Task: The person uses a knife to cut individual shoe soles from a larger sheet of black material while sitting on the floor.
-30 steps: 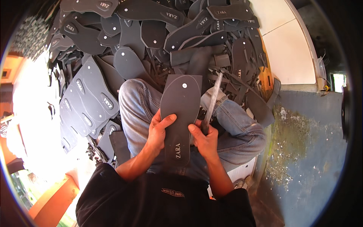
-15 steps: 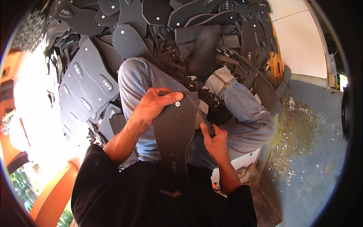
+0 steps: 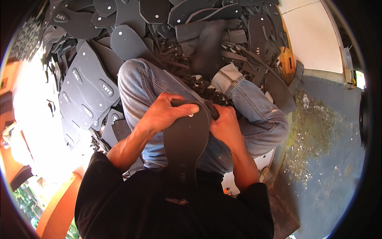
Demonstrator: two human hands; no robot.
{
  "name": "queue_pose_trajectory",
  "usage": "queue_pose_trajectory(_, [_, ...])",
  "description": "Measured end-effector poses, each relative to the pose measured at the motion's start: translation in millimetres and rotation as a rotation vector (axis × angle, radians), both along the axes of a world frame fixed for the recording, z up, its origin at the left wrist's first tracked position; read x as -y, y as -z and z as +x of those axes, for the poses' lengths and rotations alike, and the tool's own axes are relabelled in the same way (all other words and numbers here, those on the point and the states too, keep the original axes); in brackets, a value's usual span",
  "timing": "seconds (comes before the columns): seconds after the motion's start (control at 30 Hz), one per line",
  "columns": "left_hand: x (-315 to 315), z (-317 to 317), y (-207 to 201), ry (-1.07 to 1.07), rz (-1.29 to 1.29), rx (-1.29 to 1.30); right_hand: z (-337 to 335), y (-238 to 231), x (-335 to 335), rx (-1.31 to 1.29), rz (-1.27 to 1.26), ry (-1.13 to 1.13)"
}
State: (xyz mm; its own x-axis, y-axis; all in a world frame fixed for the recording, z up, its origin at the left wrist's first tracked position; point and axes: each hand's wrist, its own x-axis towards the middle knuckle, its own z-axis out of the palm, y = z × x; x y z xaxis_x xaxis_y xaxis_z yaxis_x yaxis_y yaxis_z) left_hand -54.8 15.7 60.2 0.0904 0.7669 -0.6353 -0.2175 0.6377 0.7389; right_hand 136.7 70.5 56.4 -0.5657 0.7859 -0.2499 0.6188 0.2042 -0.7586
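A dark grey rubber sandal sole [image 3: 186, 139] lies along my lap, heel toward my body. My left hand [image 3: 167, 113] is clamped over its toe end, fingers curled across the top near a small white hole. My right hand [image 3: 225, 125] grips the sole's right edge near the toe, fingers closed; a tool it may hold is hidden under the hand. Both hands rest above my knees in blue jeans [image 3: 242, 107].
A big heap of dark grey soles [image 3: 89, 85] and cut rubber strips [image 3: 187, 75] fills the floor ahead and to the left. A blue-grey stained floor [image 3: 322, 139] lies at the right, a white panel [image 3: 314, 36] beyond it.
The sole came down from an upright tilt to lie flat on my lap. My left hand moved from its side up over the toe; the blade seen in my right hand earlier is now hidden.
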Motion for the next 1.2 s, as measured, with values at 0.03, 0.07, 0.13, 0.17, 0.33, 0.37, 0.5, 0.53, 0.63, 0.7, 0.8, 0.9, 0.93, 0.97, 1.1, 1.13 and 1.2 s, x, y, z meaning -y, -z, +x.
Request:
queue_pose_trajectory(0.03, [0,0,0,-0.026,0.011,0.013,-1,2,-3,-0.022,-0.044,0.0])
queue_pose_trajectory(0.07, [0,0,0,-0.052,0.021,0.025,-1,4,-5,-0.044,-0.087,0.0])
queue_pose_trajectory(0.13, [2,-2,3,-0.072,0.009,0.055,-5,6,-7,-0.087,-0.19,-0.002])
queue_pose_trajectory(0.17, [2,-3,5,-0.082,0.004,0.071,-3,2,-9,-0.103,-0.248,0.007])
queue_pose_trajectory(0.33, [-2,3,9,-0.058,-0.039,0.014,10,9,-9,-0.051,-0.177,-0.021])
queue_pose_trajectory(0.37, [-2,7,13,-0.042,-0.041,-0.024,6,10,-12,-0.077,-0.118,-0.046])
queue_pose_trajectory(0.5, [-9,8,2,-0.022,-0.028,0.106,1,22,-24,-0.194,-0.15,0.035])
queue_pose_trajectory(0.53, [-9,7,6,-0.034,0.0,0.12,3,16,-28,-0.292,-0.398,0.149])
queue_pose_trajectory(0.63, [-11,13,19,-0.058,0.08,0.113,11,-1,-38,-0.454,-0.863,0.331])
queue_pose_trajectory(0.7, [-15,14,24,-0.144,0.015,0.226,10,-3,-41,-0.409,-0.766,0.247])
queue_pose_trajectory(0.8, [-29,6,33,-0.324,0.021,0.865,11,-17,-44,-0.571,-0.524,0.548])
queue_pose_trajectory(0.9, [-7,29,76,-0.245,0.385,0.444,19,-26,-45,-0.795,-0.418,0.798])
queue_pose_trajectory(0.93, [-6,46,61,-0.253,0.394,0.551,22,-22,-36,-0.8,-0.409,0.805])
queue_pose_trajectory(0.97, [-11,61,52,-0.315,0.452,0.604,22,-21,-27,-0.805,-0.4,0.812])
queue_pose_trajectory(1.1, [-14,95,37,-0.632,0.323,0.784,10,-18,16,-0.661,-0.375,0.695])
queue_pose_trajectory(1.13, [-15,95,23,-0.667,0.209,0.782,15,-17,22,-0.597,-0.354,0.706])
queue_pose_trajectory(1.2, [-10,100,19,-0.755,0.09,0.767,26,-14,32,-0.473,-0.31,0.723])
